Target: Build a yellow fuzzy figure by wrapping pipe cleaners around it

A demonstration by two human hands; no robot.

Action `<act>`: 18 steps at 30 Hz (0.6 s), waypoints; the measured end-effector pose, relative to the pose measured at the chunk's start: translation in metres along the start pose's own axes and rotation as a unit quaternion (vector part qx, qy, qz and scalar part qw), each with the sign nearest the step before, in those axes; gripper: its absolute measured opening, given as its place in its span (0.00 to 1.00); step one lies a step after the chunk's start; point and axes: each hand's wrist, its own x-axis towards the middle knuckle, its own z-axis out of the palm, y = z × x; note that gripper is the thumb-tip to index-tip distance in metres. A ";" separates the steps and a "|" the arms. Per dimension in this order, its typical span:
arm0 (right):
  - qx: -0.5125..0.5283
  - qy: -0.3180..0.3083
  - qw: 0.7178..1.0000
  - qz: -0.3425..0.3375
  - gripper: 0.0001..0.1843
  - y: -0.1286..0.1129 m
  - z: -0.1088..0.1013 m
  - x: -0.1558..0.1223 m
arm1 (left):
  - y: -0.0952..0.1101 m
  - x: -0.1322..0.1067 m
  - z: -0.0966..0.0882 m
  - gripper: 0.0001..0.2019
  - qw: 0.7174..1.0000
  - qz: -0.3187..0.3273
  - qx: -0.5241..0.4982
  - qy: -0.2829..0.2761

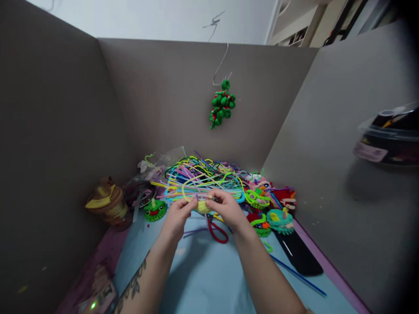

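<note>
My left hand (177, 214) and my right hand (226, 207) meet over the light blue mat (203, 270). Both pinch a small yellow pipe-cleaner coil (203, 205), whose loose yellow end loops up behind the fingers. Just past the hands lies a big tangled pile of coloured pipe cleaners (199, 176). Red-handled scissors (216, 229) lie on the mat right under my hands.
Grey partition walls enclose the desk on three sides. A green pipe-cleaner bunch (222, 104) hangs from a wire hook on the back wall. Finished fuzzy figures (271, 209) sit at right, a green frog figure (155, 210) and a brown-yellow container (108, 203) at left, a black phone (299, 255) near the right edge.
</note>
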 end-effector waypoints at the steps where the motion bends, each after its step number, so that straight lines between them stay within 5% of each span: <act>1: 0.041 -0.007 0.999 0.016 0.10 0.003 -0.001 0.000 | 0.001 0.000 0.000 0.16 1.000 -0.005 -0.003 -0.016; 6: 0.116 -0.030 0.992 0.048 0.15 0.014 -0.004 0.003 | 0.002 -0.002 0.003 0.17 1.000 0.014 -0.017 -0.016; 18: -0.015 0.004 1.000 -0.011 0.11 0.004 -0.002 0.003 | -0.003 -0.002 0.005 0.15 0.998 0.058 0.021 0.009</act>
